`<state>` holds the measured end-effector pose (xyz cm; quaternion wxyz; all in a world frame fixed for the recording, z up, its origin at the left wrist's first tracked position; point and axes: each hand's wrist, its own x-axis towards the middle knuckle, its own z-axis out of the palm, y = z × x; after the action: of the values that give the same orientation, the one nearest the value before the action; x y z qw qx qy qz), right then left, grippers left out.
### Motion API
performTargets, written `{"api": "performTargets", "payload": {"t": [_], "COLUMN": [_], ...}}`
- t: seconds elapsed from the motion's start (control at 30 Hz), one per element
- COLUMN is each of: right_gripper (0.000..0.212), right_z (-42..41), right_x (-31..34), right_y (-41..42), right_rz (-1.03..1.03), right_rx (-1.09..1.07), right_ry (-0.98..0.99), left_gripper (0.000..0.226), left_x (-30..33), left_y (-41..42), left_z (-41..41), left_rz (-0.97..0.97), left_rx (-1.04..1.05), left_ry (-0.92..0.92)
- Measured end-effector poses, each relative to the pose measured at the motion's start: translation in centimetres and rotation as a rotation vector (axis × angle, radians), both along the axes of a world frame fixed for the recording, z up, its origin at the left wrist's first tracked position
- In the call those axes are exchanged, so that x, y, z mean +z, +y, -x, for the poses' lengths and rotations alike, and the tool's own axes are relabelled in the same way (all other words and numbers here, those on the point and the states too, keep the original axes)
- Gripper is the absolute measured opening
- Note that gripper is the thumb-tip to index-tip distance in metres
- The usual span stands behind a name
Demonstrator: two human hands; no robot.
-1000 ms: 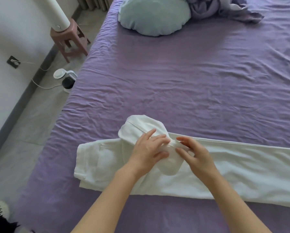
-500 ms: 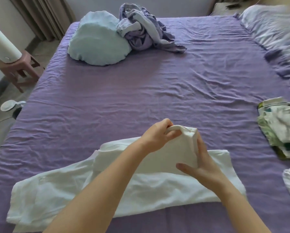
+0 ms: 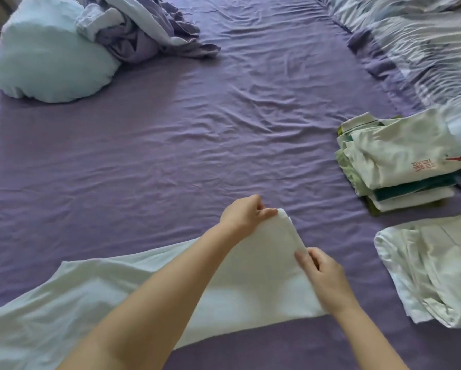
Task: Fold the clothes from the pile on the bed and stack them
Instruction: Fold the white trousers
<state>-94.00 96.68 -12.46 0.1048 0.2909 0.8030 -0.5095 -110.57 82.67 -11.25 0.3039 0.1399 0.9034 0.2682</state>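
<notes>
Both hands [image 3: 246, 213] [image 3: 321, 273] pinch white garment's [image 3: 261, 276] edge.

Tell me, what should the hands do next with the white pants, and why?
Probably lay the held end down and smooth it flat. Both the left hand and the right hand pinch the folded edge of the white pants, lifted a little above the purple sheet, while the rest trails off to the left unfolded. The folded stack waits to the right.
</notes>
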Motion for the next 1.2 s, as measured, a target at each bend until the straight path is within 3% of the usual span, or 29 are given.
{"api": "performTargets", "payload": {"t": [0.13, 0.23, 0.37, 0.4, 0.47, 0.63, 0.73, 0.8, 0.9, 1.03, 1.1, 1.2], "right_gripper": [0.032, 0.026, 0.013, 0.011, 0.026, 0.057, 0.044, 0.036, 0.039, 0.049, 0.047, 0.039], "right_z": [-0.2, 0.2, 0.5, 0.6, 1.5, 6.9, 8.9, 9.3, 9.3, 9.1, 8.6, 7.5], "right_x": [-3.6, -6.3, -8.2, -8.4, -8.5, -8.4, -8.7, -9.2, -10.3, -10.5, -10.0, -9.9], "right_y": [1.8, 2.0, 1.6, 1.5, 1.2, -0.8, -1.3, -1.2, -0.9, -1.4, -1.8, -3.7], "right_rz": [-0.121, -0.159, -0.282, -0.321, -0.323, -0.183, -0.199, -0.288, -0.401, -0.543, -0.791, -0.926], "right_rx": [0.004, 0.008, 0.036, 0.05, 0.086, 0.039, -0.093, -0.109, -0.029, -0.037, 0.043, 0.537], "right_ry": [-0.048, -0.141, -0.228, -0.209, -0.124, 0.052, 0.122, 0.138, 0.01, -0.003, 0.185, 0.495], "left_gripper": [0.031, 0.022, 0.037, 0.037, 0.034, 0.034, 0.038, 0.037, 0.04, 0.056, 0.061, 0.056], "left_x": [-3.0, -5.5, -8.4, -9.0, -9.9, -11.0, -10.5, -9.6, -9.4, -10.3, -10.9, -11.7], "left_y": [3.8, 5.3, 3.6, 2.6, 0.3, -5.3, -6.8, -7.1, -8.4, -11.8, -13.6, -15.5], "left_z": [0.2, 0.1, -0.6, -0.9, -1.6, -2.8, -3.3, -3.9, -5.6, -8.0, -8.9, -9.7], "left_rz": [0.021, 0.043, 0.145, 0.177, 0.215, 0.374, 0.378, 0.316, 0.311, 0.376, 0.403, 0.374], "left_rx": [0.061, 0.066, -0.054, -0.086, -0.074, 0.05, 0.04, 0.074, 0.244, 0.351, 0.385, 0.446], "left_ry": [-0.004, -0.067, 0.01, 0.062, 0.136, 0.217, 0.251, 0.375, 0.503, 0.386, 0.389, 0.478]}}
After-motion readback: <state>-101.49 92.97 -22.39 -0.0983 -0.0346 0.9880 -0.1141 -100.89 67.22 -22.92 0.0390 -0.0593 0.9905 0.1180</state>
